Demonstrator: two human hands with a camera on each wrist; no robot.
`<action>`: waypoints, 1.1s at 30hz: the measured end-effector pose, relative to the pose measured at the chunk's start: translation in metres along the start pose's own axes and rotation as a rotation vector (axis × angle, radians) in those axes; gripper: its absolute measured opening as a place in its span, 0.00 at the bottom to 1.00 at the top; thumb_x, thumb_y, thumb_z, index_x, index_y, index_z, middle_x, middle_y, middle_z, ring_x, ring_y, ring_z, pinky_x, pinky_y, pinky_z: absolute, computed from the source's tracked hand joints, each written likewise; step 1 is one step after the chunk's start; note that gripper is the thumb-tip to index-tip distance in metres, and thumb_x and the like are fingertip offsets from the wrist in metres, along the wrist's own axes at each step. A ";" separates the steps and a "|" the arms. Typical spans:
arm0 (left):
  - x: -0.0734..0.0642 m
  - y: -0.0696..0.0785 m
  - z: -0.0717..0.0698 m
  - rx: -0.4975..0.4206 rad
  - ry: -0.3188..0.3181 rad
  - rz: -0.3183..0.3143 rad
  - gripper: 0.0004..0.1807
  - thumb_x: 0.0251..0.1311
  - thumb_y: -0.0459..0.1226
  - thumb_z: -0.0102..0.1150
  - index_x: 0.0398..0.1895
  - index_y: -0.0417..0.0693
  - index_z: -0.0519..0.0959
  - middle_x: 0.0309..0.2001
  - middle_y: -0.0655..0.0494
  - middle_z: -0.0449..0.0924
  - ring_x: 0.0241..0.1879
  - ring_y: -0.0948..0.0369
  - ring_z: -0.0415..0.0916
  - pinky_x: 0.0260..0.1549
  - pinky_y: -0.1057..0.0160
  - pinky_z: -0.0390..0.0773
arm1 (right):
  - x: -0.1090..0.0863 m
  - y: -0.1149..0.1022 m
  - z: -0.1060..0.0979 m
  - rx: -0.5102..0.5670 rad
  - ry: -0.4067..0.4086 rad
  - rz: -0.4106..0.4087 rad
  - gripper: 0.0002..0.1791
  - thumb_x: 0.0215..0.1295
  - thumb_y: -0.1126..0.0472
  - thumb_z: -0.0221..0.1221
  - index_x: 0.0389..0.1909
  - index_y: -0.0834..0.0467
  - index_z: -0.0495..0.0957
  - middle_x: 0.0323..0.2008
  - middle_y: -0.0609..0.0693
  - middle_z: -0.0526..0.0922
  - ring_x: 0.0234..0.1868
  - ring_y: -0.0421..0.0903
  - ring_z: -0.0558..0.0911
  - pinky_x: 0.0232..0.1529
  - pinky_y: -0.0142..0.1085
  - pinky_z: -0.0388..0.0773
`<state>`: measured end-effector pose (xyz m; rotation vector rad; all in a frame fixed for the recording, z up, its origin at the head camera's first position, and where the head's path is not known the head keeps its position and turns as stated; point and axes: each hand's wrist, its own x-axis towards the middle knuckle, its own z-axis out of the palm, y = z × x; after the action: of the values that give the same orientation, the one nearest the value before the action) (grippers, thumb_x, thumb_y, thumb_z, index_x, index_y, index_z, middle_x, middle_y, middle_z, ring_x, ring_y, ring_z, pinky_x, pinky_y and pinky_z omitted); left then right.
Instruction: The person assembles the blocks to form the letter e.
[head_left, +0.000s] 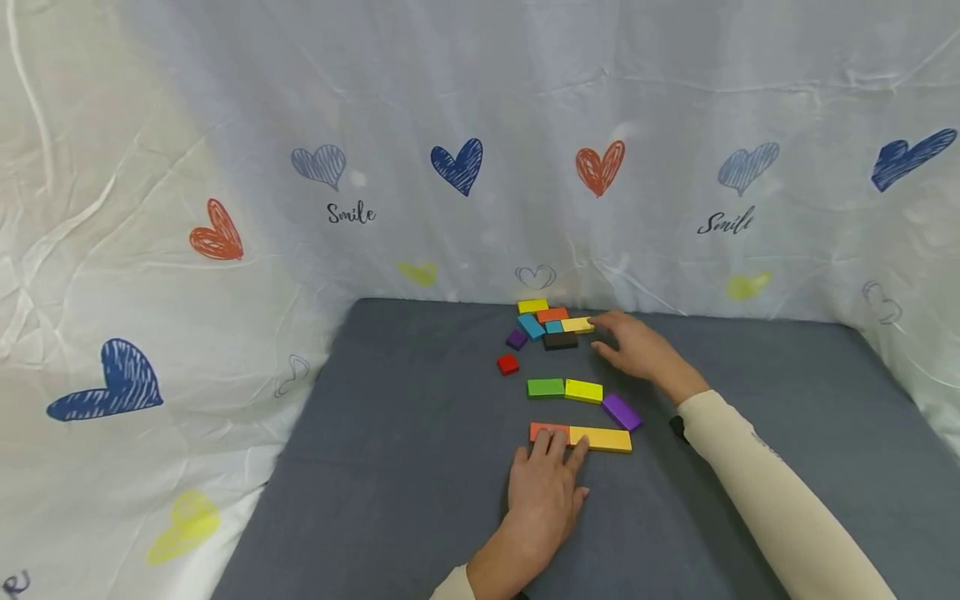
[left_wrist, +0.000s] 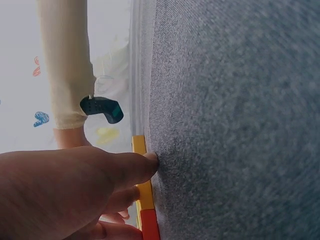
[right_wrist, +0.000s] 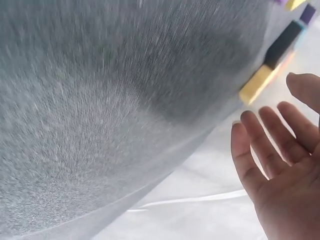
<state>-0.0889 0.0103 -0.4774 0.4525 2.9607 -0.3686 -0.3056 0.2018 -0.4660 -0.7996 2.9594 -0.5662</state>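
My left hand (head_left: 542, 492) rests its fingertips on the orange-red block (head_left: 542, 430), with a finger at the long yellow-orange block (head_left: 603, 439) that lies end to end with it. Beyond them lie a green block (head_left: 545, 389), a yellow block (head_left: 583, 391) and a tilted purple block (head_left: 622, 412). At the back of the table my right hand (head_left: 641, 346) has its fingers extended beside the pale yellow block (head_left: 577, 325). In the right wrist view that hand (right_wrist: 285, 160) holds nothing, and a gap shows between its fingers and the block.
Near the back edge of the grey table (head_left: 390, 450) is a loose group: a black block (head_left: 560, 341), an orange block (head_left: 552, 314), a blue block (head_left: 531, 327), a small purple one (head_left: 517, 339) and others. A red block (head_left: 507, 364) lies nearer. White printed cloth (head_left: 525, 100) hangs behind.
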 end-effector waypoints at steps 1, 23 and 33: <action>0.000 0.000 0.000 -0.001 -0.002 0.000 0.38 0.70 0.69 0.52 0.82 0.83 0.59 0.66 0.64 0.67 0.65 0.61 0.62 0.53 0.58 0.74 | 0.002 0.003 0.000 0.001 -0.003 -0.002 0.31 0.76 0.58 0.64 0.75 0.65 0.70 0.69 0.65 0.75 0.68 0.64 0.76 0.68 0.61 0.71; -0.003 0.001 0.005 0.000 0.004 0.008 0.38 0.71 0.70 0.50 0.82 0.83 0.59 0.67 0.64 0.67 0.65 0.61 0.63 0.55 0.58 0.74 | 0.033 0.008 0.008 -0.040 -0.093 -0.035 0.31 0.72 0.61 0.68 0.73 0.64 0.74 0.70 0.64 0.76 0.70 0.64 0.74 0.70 0.60 0.69; -0.001 -0.001 0.003 0.008 0.031 -0.002 0.38 0.71 0.69 0.52 0.82 0.82 0.59 0.68 0.64 0.67 0.66 0.61 0.63 0.54 0.58 0.74 | 0.039 0.007 0.001 -0.032 -0.072 0.091 0.23 0.73 0.62 0.67 0.67 0.59 0.80 0.65 0.61 0.81 0.64 0.61 0.79 0.64 0.60 0.74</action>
<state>-0.0882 0.0087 -0.4800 0.4599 2.9912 -0.3776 -0.3428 0.1880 -0.4670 -0.6687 2.9279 -0.4766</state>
